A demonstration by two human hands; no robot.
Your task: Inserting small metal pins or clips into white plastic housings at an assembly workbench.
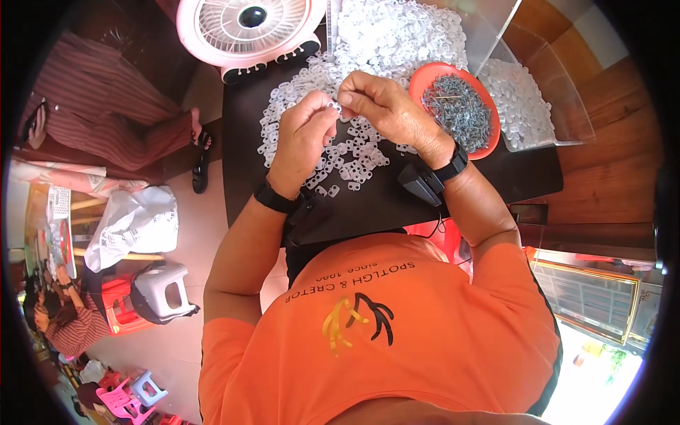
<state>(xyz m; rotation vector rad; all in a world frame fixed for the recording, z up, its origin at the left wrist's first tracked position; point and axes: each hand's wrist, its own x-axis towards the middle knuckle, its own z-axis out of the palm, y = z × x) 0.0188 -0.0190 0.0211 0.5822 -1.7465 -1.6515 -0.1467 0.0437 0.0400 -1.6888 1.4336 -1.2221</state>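
Dark table, white plastic clips heaped on it, both hands meeting over the pile.

Seen from the head camera, the black table (382,205) carries a wide spread of white clips (354,152) running to the far edge, where a pink fan (251,28) stands on the left. On the right sit a red bowl (490,134) full of small grey nails (459,110) and a clear bin (559,120) holding more white pieces. The left hand (301,142) has its fingertips pinched together on 1 white clip (333,106), held just above the pile; the right hand (386,106) is closed against the same clip from the other side, thumb and forefinger touching it. I judge the work goes best with the clip kept steady by the left pinch while the right fingers do the fine fitting. Black wristbands (275,200) sit on both wrists.
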